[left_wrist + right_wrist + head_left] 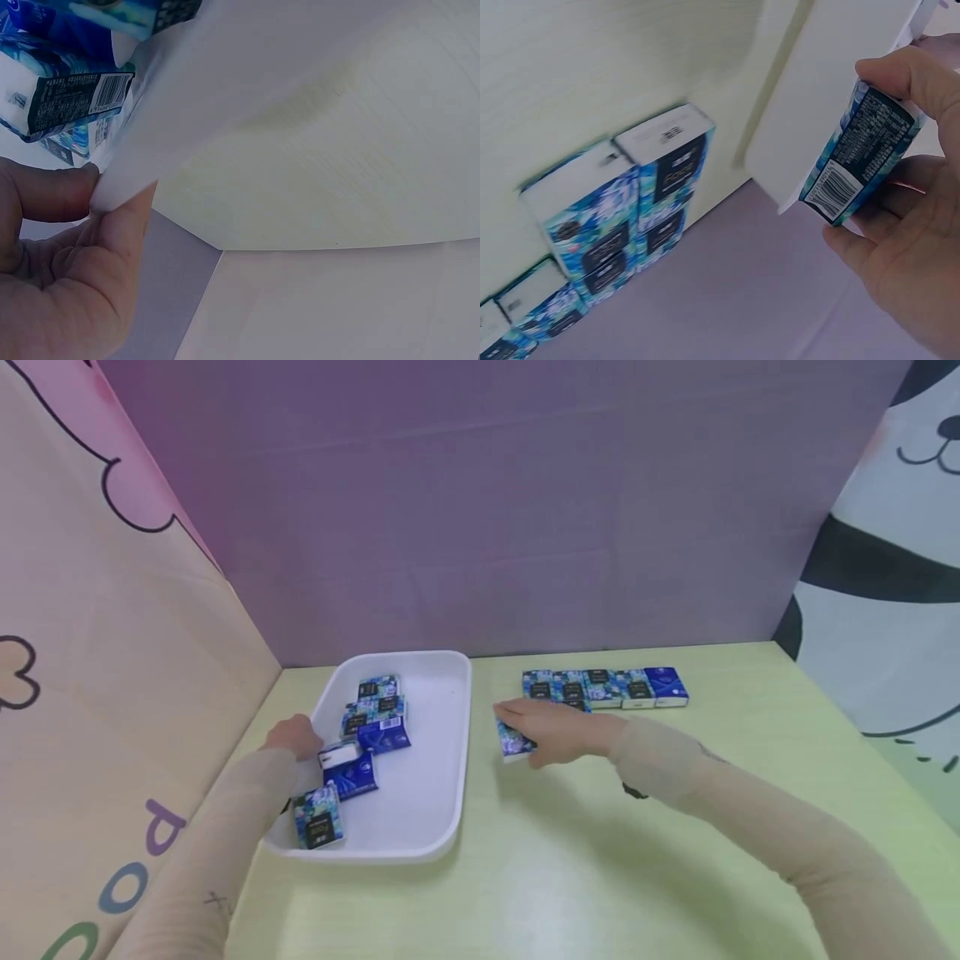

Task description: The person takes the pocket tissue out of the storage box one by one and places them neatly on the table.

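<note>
My left hand point(296, 737) pinches the left rim of a white plastic tray point(465, 743); in the left wrist view its thumb and fingers clasp the edge. Inside lie several tissue packs, some blue floral point(318, 817), others plain dark blue point(352, 777). Right of the tray, my right hand point(555, 731) holds a blue floral tissue pack point(862, 146) between thumb and fingers, above the table. Just behind that hand, several packs stand side by side in a row point(600, 687), ending in a dark blue one point(666, 687). A front pack point(577, 704) is partly hidden by the hand.
The pale green table point(525, 893) meets a purple cloth backdrop point(450, 527) behind the tray and the row. A printed panel point(150, 652) rises close beside my left arm. Another panel with a panda figure point(885, 593) stands on the right.
</note>
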The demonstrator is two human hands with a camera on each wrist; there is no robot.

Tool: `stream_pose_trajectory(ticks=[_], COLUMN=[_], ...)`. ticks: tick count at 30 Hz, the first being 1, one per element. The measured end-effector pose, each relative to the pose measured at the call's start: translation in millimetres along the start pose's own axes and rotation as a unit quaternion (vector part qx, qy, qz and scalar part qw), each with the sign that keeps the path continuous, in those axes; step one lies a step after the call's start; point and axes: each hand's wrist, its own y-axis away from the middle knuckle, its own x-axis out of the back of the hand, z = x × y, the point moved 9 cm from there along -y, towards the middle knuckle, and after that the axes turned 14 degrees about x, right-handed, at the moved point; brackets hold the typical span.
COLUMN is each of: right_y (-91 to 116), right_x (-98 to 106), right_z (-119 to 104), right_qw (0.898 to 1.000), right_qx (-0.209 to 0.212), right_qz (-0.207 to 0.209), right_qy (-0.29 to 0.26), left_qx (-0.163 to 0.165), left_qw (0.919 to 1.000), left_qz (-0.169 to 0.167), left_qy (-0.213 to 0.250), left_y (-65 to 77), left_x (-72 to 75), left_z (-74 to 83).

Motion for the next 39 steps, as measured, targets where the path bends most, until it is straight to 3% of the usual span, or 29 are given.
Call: stream_pose_trajectory(ticks=[12, 21, 31, 39], right_y=[32.6, 60.5, 90.8, 102.5], right_x=[-12.8, -14.2, -24.2, -32.0], right_z=[36.9, 63.4, 93.4, 107.2], right_qw=[0.997, 0.996, 0.991, 0.990], right_qx=[-0.055, -0.081, -0.114, -0.126], right_qz=[0.010, 0.031, 0.041, 0.047], right_qy=[-0.048, -0.035, -0.060, -0.036], left_qx=[0.007, 0.000, 0.033, 0.019], left_qw=[0.9999, 1.0000, 0.9985, 0.9996], left_qz=[-0.009, 0.001, -0.029, -0.015], left_qy=[0.008, 0.005, 0.033, 0.016], left_y=[6.3, 5.6, 4.1, 2.5], left_x=[0.5, 1.0, -5.4, -3.0], left_z=[0.8, 1.1, -4.8, -2.2])
